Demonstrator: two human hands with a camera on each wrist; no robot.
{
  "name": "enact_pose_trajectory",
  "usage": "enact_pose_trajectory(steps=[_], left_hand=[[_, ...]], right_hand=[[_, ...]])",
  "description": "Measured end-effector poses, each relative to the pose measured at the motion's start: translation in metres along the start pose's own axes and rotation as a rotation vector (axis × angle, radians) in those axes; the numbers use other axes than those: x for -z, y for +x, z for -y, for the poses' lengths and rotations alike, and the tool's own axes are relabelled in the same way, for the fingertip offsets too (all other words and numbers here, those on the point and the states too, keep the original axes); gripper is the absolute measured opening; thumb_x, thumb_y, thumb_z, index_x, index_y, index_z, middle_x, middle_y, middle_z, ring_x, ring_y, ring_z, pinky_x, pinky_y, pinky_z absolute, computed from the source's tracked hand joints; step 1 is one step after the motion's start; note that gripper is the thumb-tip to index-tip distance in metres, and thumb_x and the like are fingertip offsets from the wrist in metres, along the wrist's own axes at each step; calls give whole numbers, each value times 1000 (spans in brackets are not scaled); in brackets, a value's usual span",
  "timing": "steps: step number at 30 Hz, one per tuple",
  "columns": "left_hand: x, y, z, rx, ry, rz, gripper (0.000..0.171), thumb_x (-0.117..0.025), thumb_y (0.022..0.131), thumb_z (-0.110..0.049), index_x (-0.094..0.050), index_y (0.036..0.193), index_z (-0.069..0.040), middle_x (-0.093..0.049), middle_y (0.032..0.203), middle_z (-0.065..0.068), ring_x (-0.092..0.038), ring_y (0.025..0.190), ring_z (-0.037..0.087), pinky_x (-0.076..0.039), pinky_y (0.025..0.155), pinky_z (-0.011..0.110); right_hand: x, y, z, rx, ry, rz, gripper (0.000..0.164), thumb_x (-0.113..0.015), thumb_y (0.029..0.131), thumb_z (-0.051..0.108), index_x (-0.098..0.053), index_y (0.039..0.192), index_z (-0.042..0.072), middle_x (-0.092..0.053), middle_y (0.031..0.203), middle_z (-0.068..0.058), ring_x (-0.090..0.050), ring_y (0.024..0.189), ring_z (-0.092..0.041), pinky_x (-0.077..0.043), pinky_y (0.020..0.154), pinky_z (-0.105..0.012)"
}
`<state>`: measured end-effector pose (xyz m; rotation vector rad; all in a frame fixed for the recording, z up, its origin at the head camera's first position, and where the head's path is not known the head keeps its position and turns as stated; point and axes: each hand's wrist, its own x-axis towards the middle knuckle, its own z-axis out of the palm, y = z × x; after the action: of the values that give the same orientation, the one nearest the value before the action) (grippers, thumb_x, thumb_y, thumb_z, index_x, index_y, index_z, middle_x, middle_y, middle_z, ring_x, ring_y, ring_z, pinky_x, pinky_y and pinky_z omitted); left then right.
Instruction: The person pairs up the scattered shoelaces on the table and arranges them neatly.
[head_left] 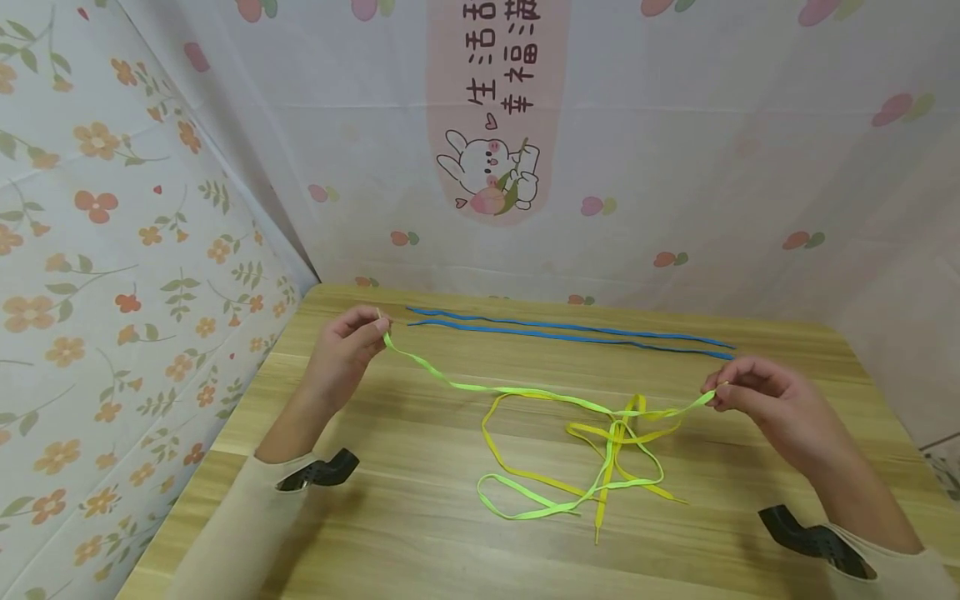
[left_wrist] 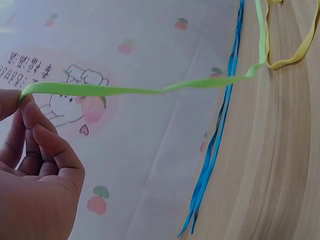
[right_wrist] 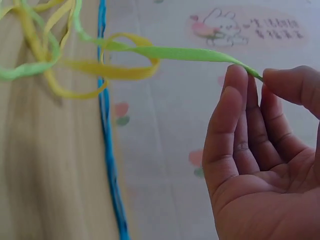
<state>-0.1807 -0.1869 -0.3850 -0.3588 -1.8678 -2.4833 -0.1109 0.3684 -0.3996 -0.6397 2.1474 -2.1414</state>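
Note:
A neon green shoelace (head_left: 427,367) runs between both hands, sagging in the middle. My left hand (head_left: 351,354) pinches one end of it between thumb and forefinger, raised over the left of the table. On the right, my right hand (head_left: 780,408) pinches the lace near its tip; in the right wrist view the green lace (right_wrist: 190,53) goes up to the thumb and fingertips. Yellow shoelace (head_left: 487,433) loops lie tangled with more green lace below, and one yellow loop (right_wrist: 145,70) hangs over the green lace near the right hand.
Two blue shoelaces (head_left: 525,323) lie side by side, stretched out along the back of the wooden table (head_left: 420,533). A printed curtain (head_left: 360,150) hangs behind the table, and a flowered cloth (head_left: 97,275) hangs at the left.

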Motion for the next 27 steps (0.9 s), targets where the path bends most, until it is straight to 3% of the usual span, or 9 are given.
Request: enact_pose_trajectory(steps=[5,12,15,19,23,27], left_hand=[[7,2,0,-18,-36,-24,25,-60,108,2,-73,94,-13,-66,98,-3,-58,91,11,-53,83,25],[12,4,0,-31,-91,-50,19,-65,109,-3,-74,95,-14,-66,98,-3,-57,87,10,-52,82,23],[13,4,-2,-27,-107,-58,23,-60,109,0,-73,95,-14,-66,98,-3,-57,88,9,-52,82,22],[12,4,-5,-26,-110,-59,24,-59,110,0,-73,96,-13,-66,99,-2,-57,89,8,-52,81,22],[11,4,-6,-30,-125,-56,17,-67,109,-4,-73,96,-13,-67,101,-1,-57,90,8,-52,81,22],[10,6,-9,-28,-142,-73,19,-64,109,-2,-73,96,-13,-67,101,-2,-58,88,8,-53,82,21]], right_hand=[[12,-15,-9,-91,-92,-53,14,-55,105,-19,-65,108,-9,-75,109,-7,-71,95,-20,-60,87,-25],[21,-27,-24,-231,-412,-54,4,-66,106,-7,-68,109,-6,-77,103,-5,-76,92,-19,-61,81,-25],[20,-29,-31,-276,-547,-58,5,-72,104,-2,-70,109,-3,-77,99,-4,-74,88,-16,-59,75,-25],[16,-29,-40,-289,-679,-57,8,-78,101,0,-73,107,1,-75,95,-3,-69,85,-10,-55,70,-24],[9,-27,-45,-290,-783,-25,11,-79,97,-1,-75,105,7,-72,95,1,-65,84,-5,-54,71,-22],[5,-25,-46,-315,-813,6,12,-80,97,1,-75,105,9,-71,96,1,-64,84,-5,-55,70,-24]])
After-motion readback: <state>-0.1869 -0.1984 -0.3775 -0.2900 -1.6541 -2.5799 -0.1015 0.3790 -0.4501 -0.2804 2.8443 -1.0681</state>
